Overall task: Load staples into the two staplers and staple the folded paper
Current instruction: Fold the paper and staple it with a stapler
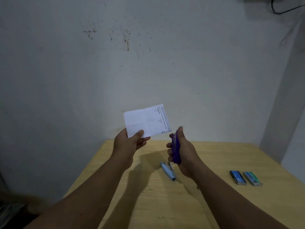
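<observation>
My left hand pinches the lower left corner of the folded white paper and holds it up in front of the wall. My right hand grips a purple stapler upright, its nose just below the paper's lower right corner. A light blue stapler lies on the wooden table beneath my right hand. Two staple boxes sit at the right of the table: a dark blue one and a green one.
The table stands against a stained grey wall. A wall corner runs down at the far right. The floor at the lower left is dark and blurred.
</observation>
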